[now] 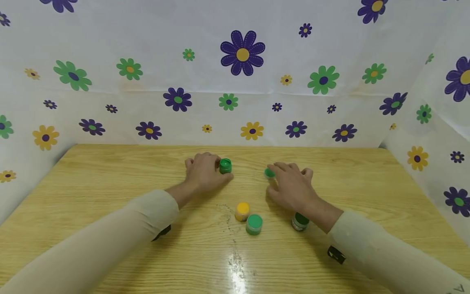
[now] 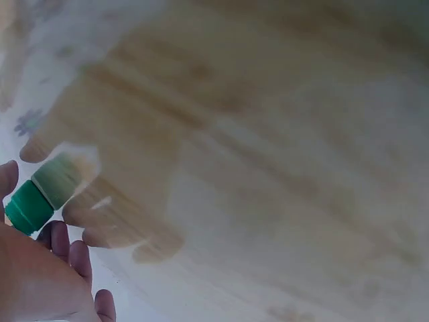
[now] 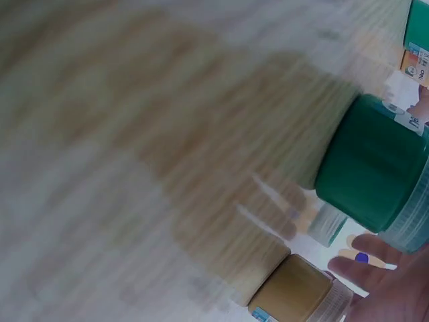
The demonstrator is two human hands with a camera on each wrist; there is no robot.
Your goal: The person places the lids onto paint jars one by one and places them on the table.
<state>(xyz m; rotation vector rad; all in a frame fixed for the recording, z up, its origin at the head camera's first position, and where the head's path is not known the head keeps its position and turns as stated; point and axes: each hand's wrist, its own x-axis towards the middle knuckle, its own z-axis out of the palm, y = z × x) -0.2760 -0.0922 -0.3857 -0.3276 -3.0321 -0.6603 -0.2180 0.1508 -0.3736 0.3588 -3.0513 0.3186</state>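
My left hand [image 1: 205, 173] holds a small open jar of green paint [image 1: 225, 165] on the table, with the thumb in front and the fingertips at its far side. In the left wrist view the green jar [image 2: 30, 206] shows between the thumb and fingers. My right hand [image 1: 293, 185] reaches over a green lid [image 1: 269, 173] lying on the table. Its index fingertip is right at the lid's edge, while the thumb stays apart, nearer to me. In the right wrist view, the fingers [image 3: 358, 272] are spread loosely beyond two jars.
A yellow jar [image 1: 242, 211] and a lighter green jar [image 1: 254, 224] stand side by side, lids on, between the forearms. Under the right wrist stands a dark green jar [image 1: 300, 221], partly covered. Behind the wooden table [image 1: 110, 167] hangs a flowered sheet [image 1: 154, 73].
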